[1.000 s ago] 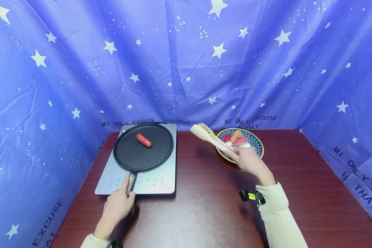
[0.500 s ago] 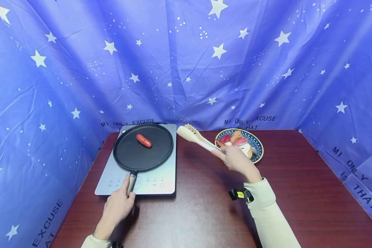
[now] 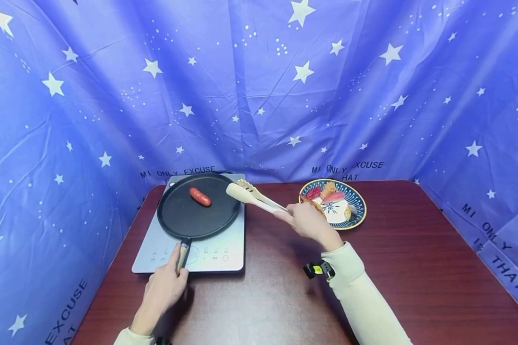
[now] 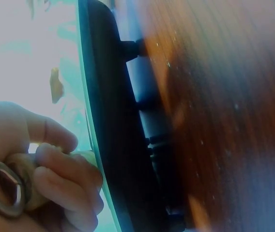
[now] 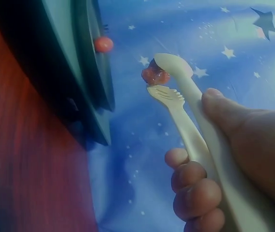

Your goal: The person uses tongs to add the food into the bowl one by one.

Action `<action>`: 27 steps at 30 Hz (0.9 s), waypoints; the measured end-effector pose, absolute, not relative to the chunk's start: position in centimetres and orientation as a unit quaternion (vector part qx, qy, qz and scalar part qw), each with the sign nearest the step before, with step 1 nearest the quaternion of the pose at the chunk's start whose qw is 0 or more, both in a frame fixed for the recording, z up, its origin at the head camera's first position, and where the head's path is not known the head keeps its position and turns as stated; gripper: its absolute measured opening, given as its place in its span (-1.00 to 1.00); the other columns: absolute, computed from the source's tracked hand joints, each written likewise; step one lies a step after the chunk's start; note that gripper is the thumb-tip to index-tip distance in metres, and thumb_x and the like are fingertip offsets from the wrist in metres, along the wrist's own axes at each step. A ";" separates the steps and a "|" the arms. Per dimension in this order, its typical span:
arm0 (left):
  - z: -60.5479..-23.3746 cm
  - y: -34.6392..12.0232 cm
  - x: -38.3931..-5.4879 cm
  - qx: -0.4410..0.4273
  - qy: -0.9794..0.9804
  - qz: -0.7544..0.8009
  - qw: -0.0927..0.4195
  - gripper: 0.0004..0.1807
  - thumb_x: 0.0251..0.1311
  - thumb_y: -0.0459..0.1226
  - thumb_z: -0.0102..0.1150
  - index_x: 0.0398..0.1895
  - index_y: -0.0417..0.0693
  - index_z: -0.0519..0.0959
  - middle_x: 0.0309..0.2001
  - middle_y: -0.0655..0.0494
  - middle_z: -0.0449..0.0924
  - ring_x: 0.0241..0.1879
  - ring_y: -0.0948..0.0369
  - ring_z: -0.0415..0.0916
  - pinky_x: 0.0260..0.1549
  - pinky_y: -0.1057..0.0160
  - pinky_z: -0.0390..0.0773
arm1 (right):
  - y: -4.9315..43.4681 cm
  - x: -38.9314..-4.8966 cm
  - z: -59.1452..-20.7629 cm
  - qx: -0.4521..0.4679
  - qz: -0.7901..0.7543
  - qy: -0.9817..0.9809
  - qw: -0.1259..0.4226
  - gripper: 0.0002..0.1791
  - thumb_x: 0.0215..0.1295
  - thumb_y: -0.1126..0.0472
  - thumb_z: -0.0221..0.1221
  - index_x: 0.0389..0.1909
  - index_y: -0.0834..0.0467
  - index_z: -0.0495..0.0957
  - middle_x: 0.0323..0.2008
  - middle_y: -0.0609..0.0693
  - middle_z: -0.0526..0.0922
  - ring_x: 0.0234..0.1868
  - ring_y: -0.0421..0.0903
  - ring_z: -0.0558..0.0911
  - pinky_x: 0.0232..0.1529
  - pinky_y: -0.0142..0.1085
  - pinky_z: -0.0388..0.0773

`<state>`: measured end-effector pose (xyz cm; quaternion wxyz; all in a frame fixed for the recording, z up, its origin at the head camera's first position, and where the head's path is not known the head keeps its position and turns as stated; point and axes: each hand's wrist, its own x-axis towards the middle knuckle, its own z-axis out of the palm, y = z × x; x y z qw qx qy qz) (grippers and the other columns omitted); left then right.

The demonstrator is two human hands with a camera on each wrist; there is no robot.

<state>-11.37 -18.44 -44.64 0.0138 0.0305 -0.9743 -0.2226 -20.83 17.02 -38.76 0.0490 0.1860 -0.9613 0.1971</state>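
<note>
My left hand (image 3: pixel 166 285) grips the handle (image 3: pixel 182 254) of a flat black frying pan (image 3: pixel 198 220). In the left wrist view its fingers curl round that handle, with a metal ring (image 4: pixel 4 188) at the end. One red sausage (image 3: pixel 200 197) lies in the pan. My right hand (image 3: pixel 308 221) holds cream-coloured tongs (image 3: pixel 259 200), whose tips hang over the pan's right edge. A reddish piece of food (image 5: pixel 155 75) is pinched between the tips in the right wrist view; its kind is unclear, and the head view hides it.
Under the pan is a silver induction cooker (image 3: pixel 229 249) on a dark red table (image 3: pixel 280 292). A blue-patterned plate (image 3: pixel 357 211) with several pieces of food stands at the back right. A starry blue curtain (image 3: pixel 259 86) closes off the back and sides.
My right hand has moved left from above the plate, bringing the tongs to the pan's right edge and uncovering more of the plate. The left hand, pan and sausage have stayed put.
</note>
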 end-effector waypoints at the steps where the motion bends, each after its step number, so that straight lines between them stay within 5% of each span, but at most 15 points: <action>1: -44.7 -18.4 -11.4 0.031 -0.974 -0.222 0.014 -0.24 0.08 -0.23 -0.04 0.44 -0.09 0.12 -0.22 -0.36 0.56 -0.50 -0.06 0.48 -0.52 -0.07 0.41 | 16.7 -20.9 -38.8 0.184 0.199 -0.962 0.042 -0.52 0.32 -0.17 0.03 -0.67 0.05 0.38 -0.74 -0.13 0.26 -0.67 -0.14 0.33 -0.58 -0.24 0.27; 27: -44.8 -18.5 -11.4 0.030 -0.974 -0.223 0.011 -0.24 0.09 -0.24 -0.03 0.44 -0.06 0.11 -0.18 -0.37 0.56 -0.47 -0.07 0.49 -0.53 -0.08 0.41 | 11.4 -22.1 -40.6 0.157 0.155 -0.974 0.044 -0.49 0.27 -0.27 0.02 -0.67 0.03 0.43 -0.74 -0.06 0.39 -0.70 -0.07 0.41 -0.63 -0.16 0.34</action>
